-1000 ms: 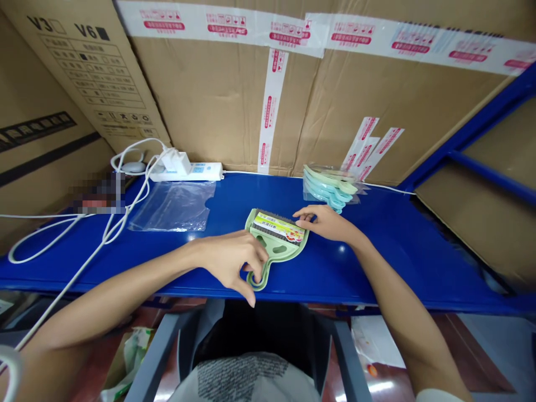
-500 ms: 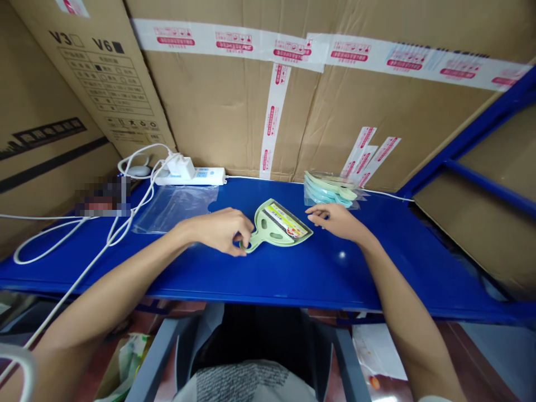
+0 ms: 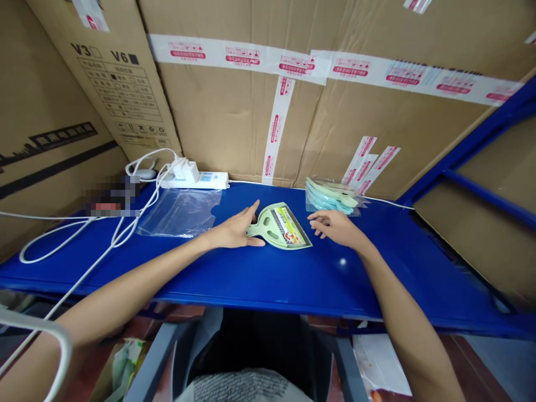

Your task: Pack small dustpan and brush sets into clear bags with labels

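Note:
A small light-green dustpan (image 3: pixel 273 228) with a dark-bristled brush set in it and a yellow printed label lies flat on the blue table (image 3: pixel 268 279). My left hand (image 3: pixel 238 229) is at its handle end, thumb and fingers spread apart, the palm covering part of the handle. Whether the palm touches the handle I cannot tell. To the right of the pan, my right hand (image 3: pixel 335 228) hovers near the wide edge, fingers loosely bent and apart, holding nothing. Behind that hand sits a clear bag of light-green and pale-blue dustpans (image 3: pixel 329 195).
An empty clear plastic bag (image 3: pixel 180 212) lies left of my left hand. A white power strip (image 3: pixel 213 180) and looping white cables (image 3: pixel 146 195) occupy the back left. Cardboard (image 3: pixel 234 123) walls the rear, and a blue metal frame (image 3: pixel 473 139) stands at the right.
My left hand has opened from its pinch on the handle, its fingers now spread. The dustpan has turned slightly, its wide edge now facing more to the right. My right hand stays nearly in place.

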Available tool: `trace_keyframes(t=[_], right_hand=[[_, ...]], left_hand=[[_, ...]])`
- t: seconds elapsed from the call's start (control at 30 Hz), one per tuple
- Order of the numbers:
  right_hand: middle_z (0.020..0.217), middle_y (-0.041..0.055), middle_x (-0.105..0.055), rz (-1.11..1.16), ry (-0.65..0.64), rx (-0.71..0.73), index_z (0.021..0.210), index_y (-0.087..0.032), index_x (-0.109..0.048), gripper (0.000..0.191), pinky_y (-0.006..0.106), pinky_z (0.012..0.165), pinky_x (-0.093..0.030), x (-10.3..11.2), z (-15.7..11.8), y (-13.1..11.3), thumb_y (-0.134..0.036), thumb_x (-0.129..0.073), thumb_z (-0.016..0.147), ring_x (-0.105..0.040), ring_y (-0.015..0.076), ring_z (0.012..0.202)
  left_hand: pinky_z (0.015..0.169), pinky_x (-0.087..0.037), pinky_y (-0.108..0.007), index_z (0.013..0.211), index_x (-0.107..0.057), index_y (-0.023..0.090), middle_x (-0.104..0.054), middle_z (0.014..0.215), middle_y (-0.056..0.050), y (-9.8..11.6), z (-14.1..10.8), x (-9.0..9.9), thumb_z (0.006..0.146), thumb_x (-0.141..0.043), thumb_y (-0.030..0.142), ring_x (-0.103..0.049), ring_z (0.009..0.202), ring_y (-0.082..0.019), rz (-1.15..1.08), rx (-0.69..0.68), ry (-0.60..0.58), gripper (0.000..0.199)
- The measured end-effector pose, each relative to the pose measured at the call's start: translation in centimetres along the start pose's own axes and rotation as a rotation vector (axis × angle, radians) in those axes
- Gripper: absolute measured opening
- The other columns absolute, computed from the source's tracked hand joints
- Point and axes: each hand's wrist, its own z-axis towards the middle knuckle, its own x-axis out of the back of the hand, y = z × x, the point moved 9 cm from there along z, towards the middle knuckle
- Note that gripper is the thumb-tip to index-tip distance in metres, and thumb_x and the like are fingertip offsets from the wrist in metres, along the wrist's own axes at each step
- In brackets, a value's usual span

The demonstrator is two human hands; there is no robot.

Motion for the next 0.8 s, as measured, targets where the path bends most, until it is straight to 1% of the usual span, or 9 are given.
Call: trace_keyframes(t=[0.07, 0.13, 0.27, 0.37, 0.43, 0.5, 0.6, 0.7, 0.8], right_hand=[[0.076, 0.0069, -0.079, 0.018, 0.015, -0.001, 0.109, -0.015, -0.080, 0.023, 0.028, 0.056, -0.064, 0.3, -0.1, -0.1, -0.030, -0.076, 0.091, -0.076, 0.0191, 0.063], [0.075, 0.0076, -0.079, 0.021, 0.038, -0.003, 0.109, -0.014, -0.079, 0.024, 0.030, 0.057, -0.065, 0.6, -0.2, -0.4, -0.031, -0.074, 0.092, -0.075, 0.0197, 0.062], [0.080, 0.0088, -0.079, 0.014, 0.093, 0.036, 0.108, -0.015, -0.079, 0.026, 0.031, 0.056, -0.065, 1.5, -0.3, -1.1, -0.036, -0.073, 0.094, -0.074, 0.0192, 0.061], [0.084, 0.0081, -0.078, 0.032, 0.137, 0.074, 0.110, -0.017, -0.078, 0.032, 0.031, 0.055, -0.065, 2.1, -0.4, -1.5, -0.044, -0.073, 0.095, -0.071, 0.0174, 0.060], [0.086, 0.0074, -0.077, 0.086, 0.143, 0.049, 0.119, -0.017, -0.076, 0.037, 0.031, 0.055, -0.065, 2.0, -0.4, -1.4, -0.047, -0.072, 0.097, -0.070, 0.0174, 0.061], [0.092, 0.0083, -0.077, 0.213, 0.130, -0.031, 0.132, -0.019, -0.070, 0.042, 0.031, 0.058, -0.066, 1.3, -0.4, -0.9, -0.047, -0.068, 0.101, -0.074, 0.0194, 0.067], [0.104, 0.0116, -0.080, 0.492, 0.049, -0.202, 0.144, -0.022, -0.062, 0.041, 0.031, 0.065, -0.066, -1.1, -0.5, 0.0, -0.041, -0.055, 0.108, -0.079, 0.0221, 0.082], [0.104, 0.0129, -0.082, 0.691, -0.037, -0.301, 0.137, -0.021, -0.065, 0.036, 0.030, 0.064, -0.064, -3.6, -0.5, 0.0, -0.035, -0.047, 0.110, -0.078, 0.0215, 0.079], [0.101, 0.0122, -0.082, 0.744, -0.055, -0.282, 0.130, -0.021, -0.068, 0.031, 0.031, 0.063, -0.062, -4.5, -0.3, -0.2, -0.034, -0.052, 0.106, -0.077, 0.0217, 0.075]], left_hand=[[0.101, -0.048, -0.045, 0.176, -0.007, 0.010, -0.065, 0.133, -0.019, -0.4, 0.2, -0.7, 0.079, -0.082, 0.064, -0.065, 0.114, -0.034, -0.075, -0.002, -0.014, 0.134], [0.096, -0.049, -0.042, 0.175, -0.012, 0.009, -0.066, 0.128, -0.017, -0.8, 0.5, -0.8, 0.079, -0.083, 0.056, -0.067, 0.107, -0.031, -0.156, 0.009, -0.016, 0.129], [0.093, -0.050, -0.040, 0.172, -0.021, 0.002, -0.064, 0.127, -0.016, -1.6, 0.9, -0.7, 0.070, -0.085, 0.035, -0.066, 0.101, -0.027, -0.361, 0.082, -0.017, 0.125], [0.095, -0.050, -0.040, 0.169, -0.033, 0.003, -0.065, 0.126, -0.014, -1.0, 1.1, -0.3, 0.067, -0.086, 0.025, -0.065, 0.106, -0.026, -0.507, 0.060, -0.004, 0.117], [0.095, -0.049, -0.038, 0.164, -0.044, 0.008, -0.068, 0.124, -0.013, -0.1, 1.1, 0.1, 0.067, -0.086, 0.020, -0.065, 0.108, -0.025, -0.581, 0.010, -0.008, 0.107], [0.093, -0.049, -0.037, 0.158, -0.053, 0.011, -0.071, 0.122, -0.011, 0.8, 1.0, 0.5, 0.066, -0.086, 0.016, -0.066, 0.106, -0.024, -0.616, -0.046, -0.031, 0.098], [0.090, -0.049, -0.035, 0.153, -0.060, 0.012, -0.074, 0.121, -0.010, 1.5, 0.9, 0.9, 0.067, -0.084, 0.012, -0.067, 0.102, -0.023, -0.630, -0.092, -0.061, 0.089], [0.088, -0.049, -0.034, 0.150, -0.064, 0.012, -0.075, 0.124, -0.011, 1.3, 1.0, 1.2, 0.068, -0.083, 0.012, -0.069, 0.100, -0.022, -0.619, -0.088, -0.072, 0.084], [0.088, -0.050, -0.035, 0.148, -0.066, 0.013, -0.076, 0.125, -0.011, 1.1, 1.0, 1.3, 0.066, -0.085, 0.013, -0.070, 0.101, -0.023, -0.603, -0.077, -0.076, 0.083]])
